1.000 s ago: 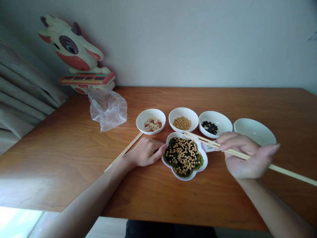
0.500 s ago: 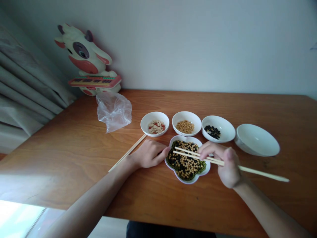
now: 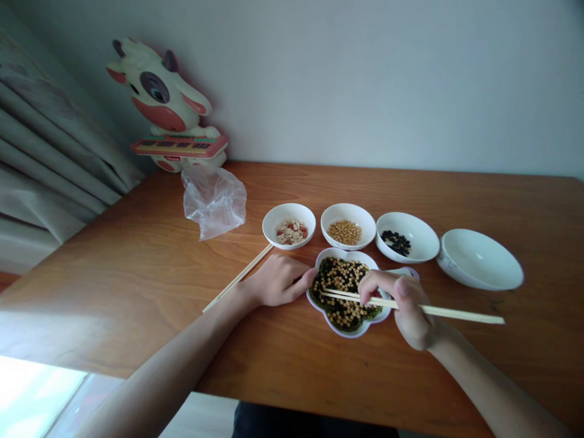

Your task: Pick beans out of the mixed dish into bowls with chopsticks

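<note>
While the left hand (image 3: 283, 281) sits palm-down on the brown wooden table (image 3: 137, 280), its thumb is right up against the rim of the white, flower-shaped bowl with a lilac edge (image 3: 351, 333); its other fingers lie close together, curled down, and whether they grip anything I cannot tell. Over on the other side, here is the right hand (image 3: 410, 313), thumb and fingers pinching a pair of long, pale wooden chopsticks (image 3: 460, 313) across the bowl's right side! The tips are down at the mix of tan, black and green beans (image 3: 342, 281), left of the middle, and that flower bowl stands front and centre, directly between the two hands. Behind it, what a line-up: a round white bowl of pale seeds and reddish bits (image 3: 268, 224), a round white bowl of tan beans (image 3: 326, 220), a round white bowl of black beans (image 3: 422, 234), and a larger plain white bowl (image 3: 483, 258) at the far right. By the left forearm, a second pair of pale chopsticks (image 3: 237, 278) lies slantwise, upper ends by the seed bowl. Further back, a crumpled clear plastic bag (image 3: 215, 201) rests before a cream-and-red cow-shaped toy keyboard (image 3: 176, 115), upright near the wall.
</note>
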Tool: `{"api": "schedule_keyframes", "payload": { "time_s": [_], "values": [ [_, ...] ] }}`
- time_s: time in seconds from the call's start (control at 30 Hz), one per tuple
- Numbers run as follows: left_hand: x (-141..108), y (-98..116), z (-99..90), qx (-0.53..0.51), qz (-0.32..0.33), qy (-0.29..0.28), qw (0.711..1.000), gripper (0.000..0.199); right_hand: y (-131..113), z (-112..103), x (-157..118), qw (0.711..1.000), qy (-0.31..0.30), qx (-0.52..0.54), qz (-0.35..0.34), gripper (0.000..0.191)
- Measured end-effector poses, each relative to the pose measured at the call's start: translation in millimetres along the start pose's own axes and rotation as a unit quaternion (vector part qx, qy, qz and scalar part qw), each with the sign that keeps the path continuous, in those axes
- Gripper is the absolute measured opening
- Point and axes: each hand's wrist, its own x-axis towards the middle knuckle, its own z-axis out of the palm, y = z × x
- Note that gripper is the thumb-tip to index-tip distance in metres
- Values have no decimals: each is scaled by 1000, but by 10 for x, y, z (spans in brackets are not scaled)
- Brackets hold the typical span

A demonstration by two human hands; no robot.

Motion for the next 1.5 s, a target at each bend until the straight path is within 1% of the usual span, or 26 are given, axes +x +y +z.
{"api": "schedule_keyframes", "payload": {
  "time_s": [0.23, 0.37, 0.5, 0.67, 0.9, 1.07, 1.2, 1.37, 1.5],
  "values": [
    [-1, 21, -9, -8, -6, 1, 1000, 50, -24, 40, 14, 1000, -12, -2, 6, 74],
    [3, 14, -9, -9, -1, -1, 1000, 50, -39, 65, 28, 1000, -20, -11, -3, 75],
    [5, 11, -15, -11, 3, -2, 1000, 50, -52, 80, 38, 1000, -22, -14, -14, 73],
    [-1, 14, -18, -9, 4, -5, 1000, 51, -43, 71, 30, 1000, -18, -11, -19, 68],
    [1, 17, -20, -10, -4, -6, 1000, 51, -19, 39, 18, 999, -19, -11, -23, 73],
    [-2, 7, -6, -10, -6, -4, 1000, 51, 11, 28, 6, 999, -16, -7, -31, 69],
    [-5, 7, -8, -10, -6, -4, 1000, 51, 31, 26, -2, 999, -6, 4, -39, 66],
    [4, 24, -25, -10, -8, -5, 1000, 51, 51, 35, -11, 999, 13, 13, -47, 68],
    [8, 25, -23, -15, -6, -2, 1000, 52, 31, 20, -11, 997, 55, 35, -37, 73]
  ]
}}
